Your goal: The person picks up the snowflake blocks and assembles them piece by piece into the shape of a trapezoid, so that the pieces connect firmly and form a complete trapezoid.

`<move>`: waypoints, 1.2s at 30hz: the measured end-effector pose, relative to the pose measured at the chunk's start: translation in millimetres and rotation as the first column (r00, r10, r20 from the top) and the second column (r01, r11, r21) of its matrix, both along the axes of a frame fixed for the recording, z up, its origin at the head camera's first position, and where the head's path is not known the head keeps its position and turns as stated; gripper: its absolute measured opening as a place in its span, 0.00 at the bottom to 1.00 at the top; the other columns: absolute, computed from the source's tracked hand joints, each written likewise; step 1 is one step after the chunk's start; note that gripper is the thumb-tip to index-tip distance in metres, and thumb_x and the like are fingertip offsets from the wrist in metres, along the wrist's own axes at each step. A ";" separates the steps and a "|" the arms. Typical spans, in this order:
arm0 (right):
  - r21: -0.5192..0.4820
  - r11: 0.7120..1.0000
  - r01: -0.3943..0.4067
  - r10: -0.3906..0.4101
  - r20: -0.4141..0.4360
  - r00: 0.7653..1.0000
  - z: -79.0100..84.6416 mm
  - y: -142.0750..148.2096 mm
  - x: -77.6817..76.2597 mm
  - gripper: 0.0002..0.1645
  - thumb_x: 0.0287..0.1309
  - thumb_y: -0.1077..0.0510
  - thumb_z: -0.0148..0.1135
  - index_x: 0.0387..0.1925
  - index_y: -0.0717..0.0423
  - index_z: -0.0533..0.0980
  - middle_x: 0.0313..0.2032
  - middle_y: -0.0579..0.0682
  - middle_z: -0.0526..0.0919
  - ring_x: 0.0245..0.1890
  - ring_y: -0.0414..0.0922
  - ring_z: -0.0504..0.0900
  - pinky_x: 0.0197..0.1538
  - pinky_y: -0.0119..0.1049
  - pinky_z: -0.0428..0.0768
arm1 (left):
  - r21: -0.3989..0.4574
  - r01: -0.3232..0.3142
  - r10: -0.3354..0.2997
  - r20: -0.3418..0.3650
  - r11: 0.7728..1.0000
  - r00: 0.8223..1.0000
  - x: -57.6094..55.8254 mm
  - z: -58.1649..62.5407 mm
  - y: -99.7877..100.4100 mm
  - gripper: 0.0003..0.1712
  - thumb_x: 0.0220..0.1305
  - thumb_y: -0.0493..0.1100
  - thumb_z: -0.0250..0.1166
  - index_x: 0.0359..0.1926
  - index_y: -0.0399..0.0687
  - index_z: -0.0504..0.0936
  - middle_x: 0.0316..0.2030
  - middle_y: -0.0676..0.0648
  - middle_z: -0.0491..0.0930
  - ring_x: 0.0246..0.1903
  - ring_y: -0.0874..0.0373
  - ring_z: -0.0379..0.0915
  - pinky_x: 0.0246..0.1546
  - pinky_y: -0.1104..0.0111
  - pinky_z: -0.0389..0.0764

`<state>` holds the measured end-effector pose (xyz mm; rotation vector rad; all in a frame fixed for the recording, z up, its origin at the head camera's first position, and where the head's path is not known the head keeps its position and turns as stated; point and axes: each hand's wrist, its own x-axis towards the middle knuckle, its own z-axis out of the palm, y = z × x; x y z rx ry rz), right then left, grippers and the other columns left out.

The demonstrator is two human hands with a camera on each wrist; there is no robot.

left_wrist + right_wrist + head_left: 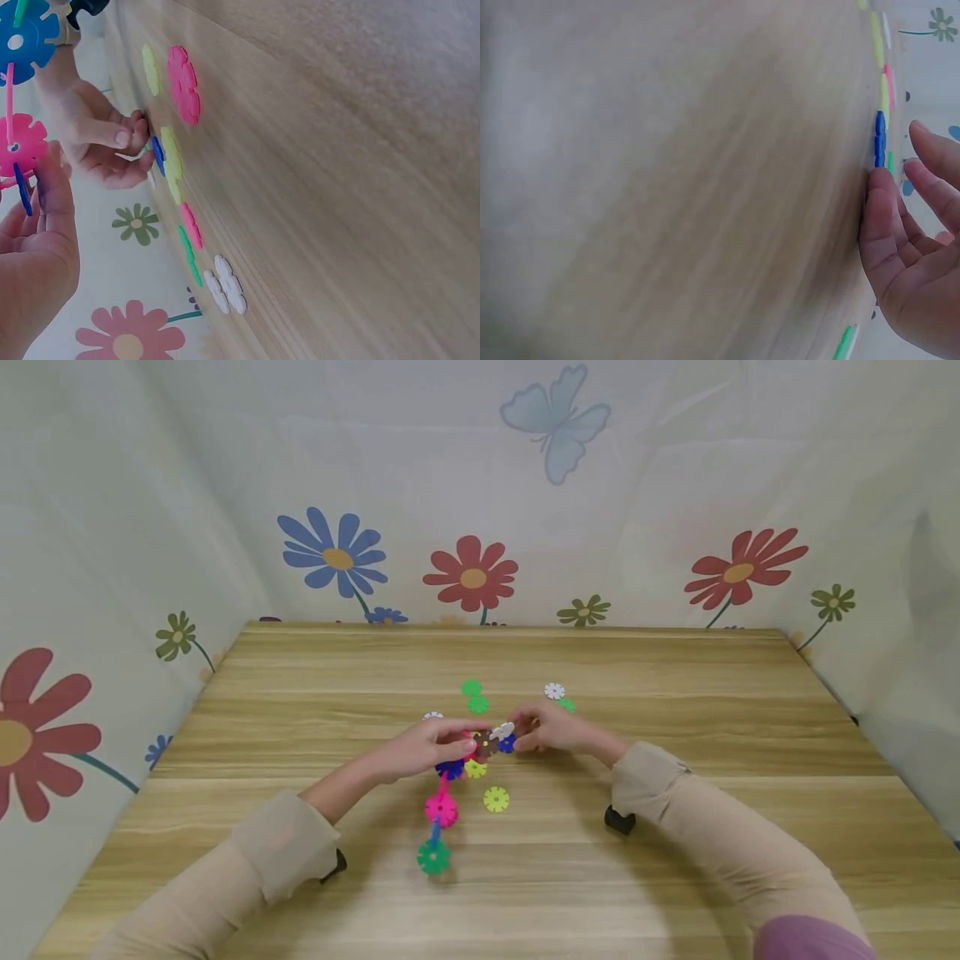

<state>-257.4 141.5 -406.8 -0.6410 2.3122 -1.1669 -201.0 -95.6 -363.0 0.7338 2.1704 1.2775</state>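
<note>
The person's left hand (427, 750) has thumb and fingers clamped round the upper part of a chain of linked discs (441, 810), about midway between the table's left and right edges. From that grip the chain runs toward the table's near edge: dark blue, pink, lighter blue, then a green disc (433, 857) at its end. A brown disc (486, 744) and a tilted white disc (502, 732) show at the left fingertips.

The right hand (553, 727) has its fingers loosely bent and parted, the thumb just beside a flat blue disc (507, 744) on the table (675, 693); I can't tell whether they touch. A yellow disc (496, 799) lies nearer the near edge; two green discs (472, 687) and another white disc (554, 691) lie toward the far edge.
</note>
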 end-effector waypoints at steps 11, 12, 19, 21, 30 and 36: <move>0.120 0.991 -0.053 0.075 -0.186 0.980 -7.2 -7.4 -4.0 0.21 0.39 0.64 0.67 0.40 0.64 0.76 0.23 0.50 0.76 0.23 0.38 0.69 0.27 0.27 0.70 | 0.001 -0.003 0.003 -0.006 1.000 1.000 -2.6 -0.3 -6.0 0.25 0.64 0.48 0.51 0.60 0.45 0.66 0.45 0.45 0.76 0.38 0.59 0.69 0.39 0.70 0.71; 0.125 0.991 -0.056 0.079 -0.190 0.979 -7.2 -7.8 -3.8 0.20 0.39 0.64 0.67 0.40 0.64 0.76 0.23 0.50 0.75 0.23 0.38 0.69 0.27 0.27 0.69 | 0.004 -0.001 0.001 -0.008 1.000 1.000 -2.8 -0.5 -6.6 0.25 0.64 0.49 0.51 0.60 0.45 0.65 0.46 0.45 0.76 0.39 0.59 0.69 0.40 0.70 0.71; 0.147 0.985 -0.095 0.124 -0.200 0.972 -6.9 -8.6 -1.9 0.16 0.38 0.66 0.68 0.34 0.63 0.75 0.24 0.51 0.74 0.25 0.39 0.68 0.30 0.27 0.69 | 0.023 -0.001 0.001 0.011 1.000 1.000 -3.2 -1.3 -9.3 0.26 0.64 0.49 0.51 0.60 0.43 0.65 0.47 0.43 0.76 0.42 0.54 0.70 0.42 0.71 0.72; 0.151 0.982 -0.111 0.140 -0.199 0.970 -6.2 -7.6 -1.0 0.17 0.38 0.66 0.67 0.34 0.63 0.74 0.25 0.51 0.74 0.26 0.39 0.68 0.30 0.27 0.69 | 0.037 0.004 -0.005 0.022 0.999 1.000 -3.0 -1.0 -9.9 0.26 0.64 0.48 0.51 0.61 0.42 0.64 0.48 0.42 0.75 0.44 0.51 0.71 0.43 0.71 0.73; 0.150 0.980 -0.127 0.156 -0.199 0.968 -3.0 1.4 7.5 0.16 0.38 0.67 0.67 0.33 0.63 0.72 0.25 0.50 0.72 0.27 0.40 0.68 0.30 0.27 0.68 | 0.057 0.011 -0.012 0.014 0.998 1.000 -2.4 -0.6 -9.8 0.26 0.65 0.46 0.50 0.60 0.39 0.64 0.49 0.39 0.75 0.44 0.52 0.71 0.42 0.72 0.73; 0.033 0.999 -0.023 0.026 -0.075 0.997 -1.3 10.4 16.6 0.12 0.45 0.73 0.59 0.33 0.64 0.68 0.26 0.50 0.70 0.23 0.41 0.72 0.26 0.31 0.73 | 0.045 -0.002 0.002 0.005 0.999 1.000 -3.6 -3.8 -9.9 0.27 0.63 0.48 0.53 0.60 0.42 0.65 0.44 0.41 0.76 0.41 0.47 0.71 0.38 0.71 0.74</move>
